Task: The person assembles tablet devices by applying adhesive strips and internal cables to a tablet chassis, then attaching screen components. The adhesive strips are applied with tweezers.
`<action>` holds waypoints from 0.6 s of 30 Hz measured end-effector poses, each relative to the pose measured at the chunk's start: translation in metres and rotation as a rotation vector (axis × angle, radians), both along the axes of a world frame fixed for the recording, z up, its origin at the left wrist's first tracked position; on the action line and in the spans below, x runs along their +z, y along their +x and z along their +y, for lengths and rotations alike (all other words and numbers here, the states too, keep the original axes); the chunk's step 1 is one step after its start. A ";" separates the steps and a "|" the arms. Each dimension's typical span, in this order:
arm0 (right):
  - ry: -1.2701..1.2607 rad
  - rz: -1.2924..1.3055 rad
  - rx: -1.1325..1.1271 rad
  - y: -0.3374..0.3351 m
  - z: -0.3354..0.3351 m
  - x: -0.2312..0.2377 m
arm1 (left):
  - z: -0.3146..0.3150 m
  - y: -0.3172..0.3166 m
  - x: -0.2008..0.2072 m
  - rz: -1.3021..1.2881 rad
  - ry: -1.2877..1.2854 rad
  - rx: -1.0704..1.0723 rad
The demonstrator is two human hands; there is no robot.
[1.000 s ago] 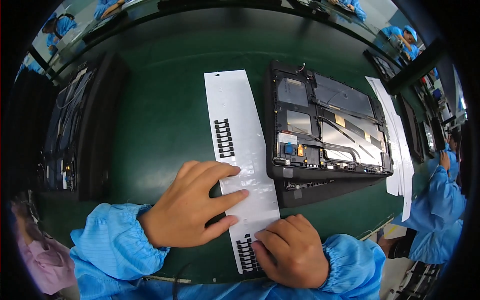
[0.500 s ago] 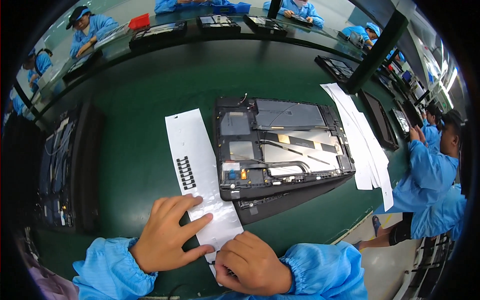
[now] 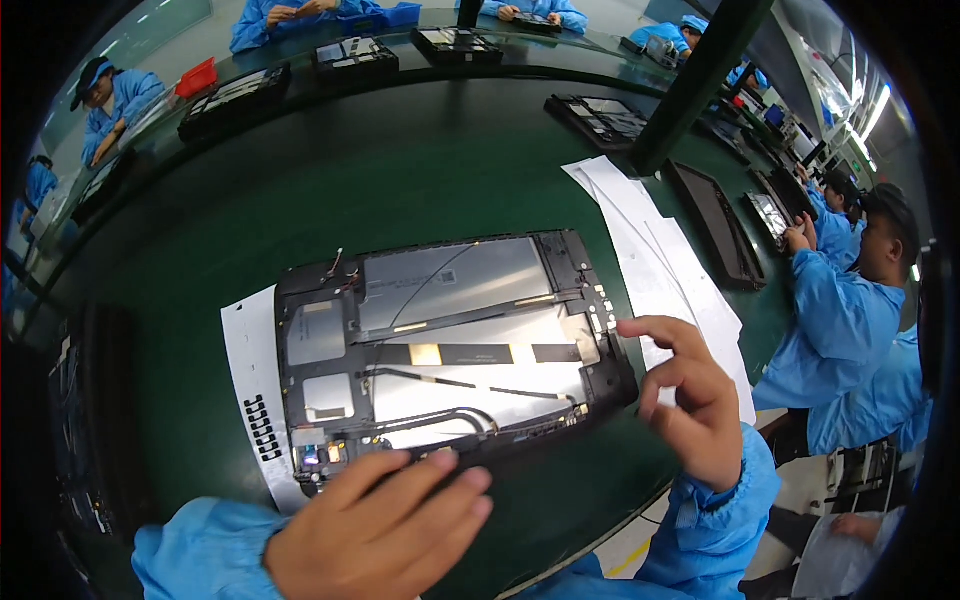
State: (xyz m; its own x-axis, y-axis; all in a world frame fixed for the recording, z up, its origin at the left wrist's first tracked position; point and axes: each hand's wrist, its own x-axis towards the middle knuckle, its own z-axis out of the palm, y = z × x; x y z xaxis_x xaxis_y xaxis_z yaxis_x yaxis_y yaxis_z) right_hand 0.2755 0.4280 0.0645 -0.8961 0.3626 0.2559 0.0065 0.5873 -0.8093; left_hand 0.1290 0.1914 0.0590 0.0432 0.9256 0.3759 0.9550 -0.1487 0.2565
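An opened device chassis, black-framed with silver plates and black cables, lies tilted on the green table. My left hand rests at its near edge, fingers stretched out, holding nothing I can see. At the chassis's right edge is my right hand; its index fingertip is at the small white parts there. The other fingers are bent, with a gap between them, and nothing shows in the grip. A white backing strip lies partly under the chassis's left side. On it sits a row of several small black stickers.
White paper sheets overlap right of the chassis, beside an empty black frame. A dark post rises behind them. Another opened device lies at the back. Co-workers in blue sit across the table and at right.
My right hand has left the strip's near end for the chassis's right edge. My left hand has moved from the strip to the near edge. The chassis has shifted left over the strip.
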 end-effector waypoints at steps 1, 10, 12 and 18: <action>-0.005 0.011 0.099 -0.005 -0.001 0.001 | 0.014 -0.001 -0.006 0.027 0.026 -0.046; 0.153 -0.130 0.142 -0.027 -0.008 -0.005 | 0.040 -0.007 -0.014 0.041 -0.068 -0.139; 0.133 -0.140 0.149 -0.028 -0.006 -0.006 | 0.040 -0.009 -0.014 0.053 -0.080 -0.152; 0.151 -0.140 0.149 -0.029 -0.007 -0.009 | 0.039 -0.009 -0.016 0.026 0.082 -0.161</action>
State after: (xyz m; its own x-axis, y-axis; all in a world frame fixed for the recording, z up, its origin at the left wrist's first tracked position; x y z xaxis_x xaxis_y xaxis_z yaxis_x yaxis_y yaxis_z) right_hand 0.2462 0.4213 0.0552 -0.9673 0.1914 0.1667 0.0170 0.7042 -0.7098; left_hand 0.1204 0.2307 0.0435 0.1995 0.8722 0.4465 0.9233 -0.3199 0.2124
